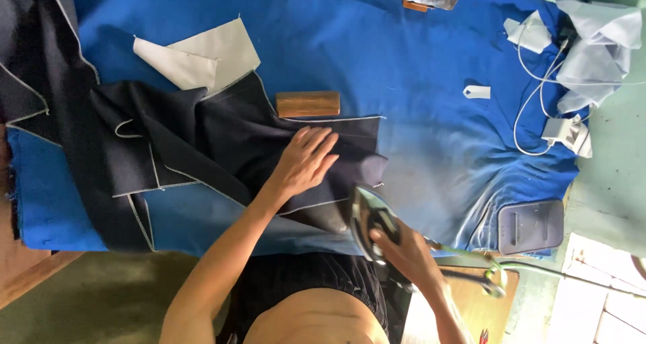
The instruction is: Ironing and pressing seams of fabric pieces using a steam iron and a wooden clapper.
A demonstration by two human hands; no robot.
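**Pressing a dark garment piece on the blue cover**

The left hand [306, 161] lies flat and open on the dark fabric [222, 142], fingers spread toward two o'clock, holding nothing but pinning the cloth to the blue-covered counter [417, 68]. The right hand [404, 246] has its grip closed round the handle of the iron [369, 219], which sits tilted at the fabric's near edge, about five o'clock from the left hand, its soleplate facing left.

The dark fabric spreads from the centre toward nine o'clock, with pale stitched edges and several folds. A wooden block [308, 104] rests just beyond it at twelve o'clock from the left hand, and a pale fabric piece [198, 58] lies at about eleven o'clock, touching the dark cloth's far edge.

To press well here, I judge the flat hand should smooth the layer taut and stay clear of the soleplate's path; the iron should come down level rather than on its edge, so no crease is set. The green cord [471, 256] trailing toward four o'clock wants slack kept off the cloth.
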